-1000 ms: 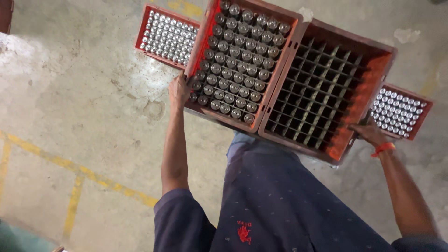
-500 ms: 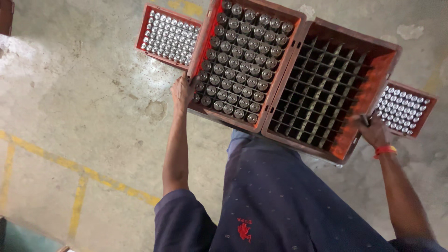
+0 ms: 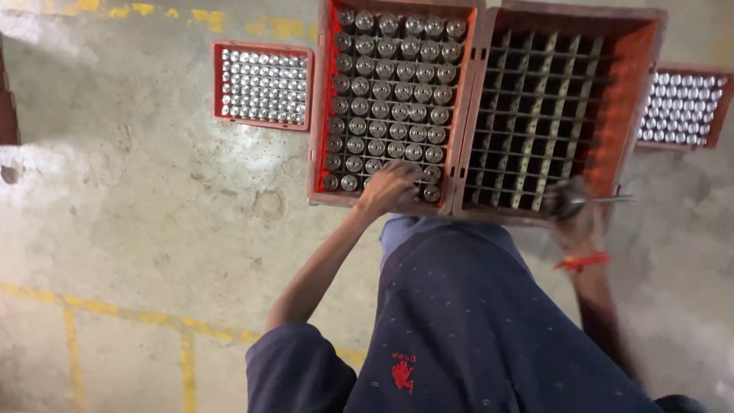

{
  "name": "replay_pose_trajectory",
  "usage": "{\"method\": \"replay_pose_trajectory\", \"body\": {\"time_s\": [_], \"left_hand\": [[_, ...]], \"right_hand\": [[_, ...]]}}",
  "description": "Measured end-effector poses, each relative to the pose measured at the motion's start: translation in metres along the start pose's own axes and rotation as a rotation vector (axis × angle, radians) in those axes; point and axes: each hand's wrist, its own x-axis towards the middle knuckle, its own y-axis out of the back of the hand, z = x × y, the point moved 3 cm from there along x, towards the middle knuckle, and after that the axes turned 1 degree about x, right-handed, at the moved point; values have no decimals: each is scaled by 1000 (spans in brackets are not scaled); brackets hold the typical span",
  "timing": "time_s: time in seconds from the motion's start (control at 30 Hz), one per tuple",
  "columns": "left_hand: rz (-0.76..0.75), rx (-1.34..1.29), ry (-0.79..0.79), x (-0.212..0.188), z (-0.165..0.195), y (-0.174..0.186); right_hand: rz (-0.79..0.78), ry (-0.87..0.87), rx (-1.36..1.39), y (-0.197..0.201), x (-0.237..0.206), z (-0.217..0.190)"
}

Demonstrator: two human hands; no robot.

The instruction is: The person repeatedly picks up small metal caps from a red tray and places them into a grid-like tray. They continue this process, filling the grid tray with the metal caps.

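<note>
Two red plastic crates stand side by side in front of me. The left crate [image 3: 319, 115] is full of capped bottles [image 3: 390, 84]. The right crate [image 3: 638, 99] holds only empty dividers. My left hand [image 3: 394, 187] reaches into the left crate's near row, fingers curled over bottle tops. My right hand [image 3: 573, 214], with a red band at the wrist, is blurred at the near edge of the empty crate. A thin metallic streak shows beside it; what it is stays unclear.
On the concrete floor lie two more red crates of bottles, one at the far left [image 3: 218, 84] and one at the far right [image 3: 715, 115]. Yellow painted lines [image 3: 115, 310] cross the floor near me. My dark blue shirt [image 3: 466, 321] fills the lower middle.
My left hand has left the full crate's outer left side and moved right onto its near row of bottles. My right hand slid left from the empty crate's corner. The crates now look squarer to me.
</note>
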Motion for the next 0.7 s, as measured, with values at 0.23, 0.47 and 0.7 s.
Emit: {"method": "replay_pose_trajectory", "body": {"time_s": [0.23, 0.47, 0.7], "left_hand": [[-364, 252, -169, 36, 23, -24], [-402, 307, -315, 50, 19, -34], [-99, -229, -157, 26, 39, 28]], "right_hand": [[-44, -197, 2, -37, -48, 99], [2, -150, -202, -48, -49, 116], [10, 56, -325, -29, -34, 95]]}}
